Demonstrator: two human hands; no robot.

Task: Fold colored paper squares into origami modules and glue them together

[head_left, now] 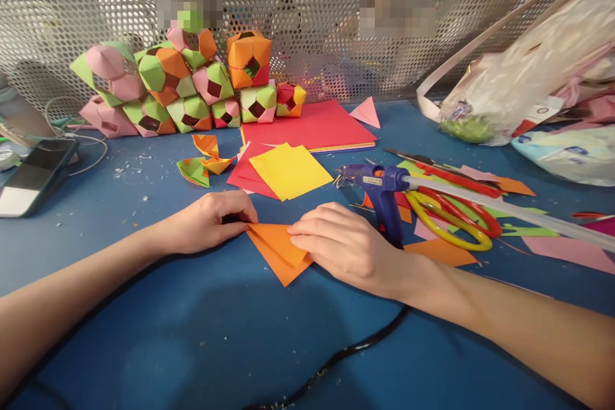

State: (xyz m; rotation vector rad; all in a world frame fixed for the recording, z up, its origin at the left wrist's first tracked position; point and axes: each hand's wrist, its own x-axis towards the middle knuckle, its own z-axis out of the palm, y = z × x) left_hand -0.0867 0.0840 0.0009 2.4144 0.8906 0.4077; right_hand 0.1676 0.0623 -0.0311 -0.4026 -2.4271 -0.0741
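Note:
An orange paper point(276, 243), folded into layers with one corner pointing toward me, lies on the blue table. My left hand point(214, 221) pinches its left corner between thumb and fingers. On its right part, the bent fingers of my right hand point(339, 243) press together on the paper and hide that corner. Just behind it lie yellow square sheets point(291, 171), partly over red sheets point(252, 173). Small folded pieces in orange and green point(195, 171) sit behind my left hand.
Folded paper blocks point(166, 73) are stacked at the back left. A red paper stack point(307, 127) lies behind. A blue glue gun point(387, 195), scissors point(451, 221) and scraps are right; a phone point(36, 176) is left. A black cable point(350, 349) runs in front.

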